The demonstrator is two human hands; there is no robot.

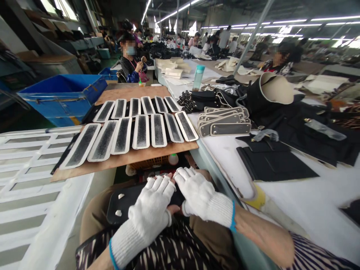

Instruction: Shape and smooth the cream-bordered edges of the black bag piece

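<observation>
A long black panel (123,206) with rounded corners lies across my lap, with two small pale pieces on its left part. My left hand (152,204), in a white knit glove with cut fingertips, is over the panel's middle, fingers along its top and thumb at its near edge. At its right end my right hand (198,193), gloved alike, grips it with the fingers over the top. Both hands cover much of the panel, and its underside is hidden. Beyond, white-rimmed black panels (141,131) lie in two rows on a brown board (157,150).
To the right, a white-topped table (281,202) bears stacked grey panels (230,127), black bag parts (275,161) and a teal bottle (198,77). A blue bin (64,93) stands at left, above a white slatted rack (28,180). A masked person (131,63) sits ahead.
</observation>
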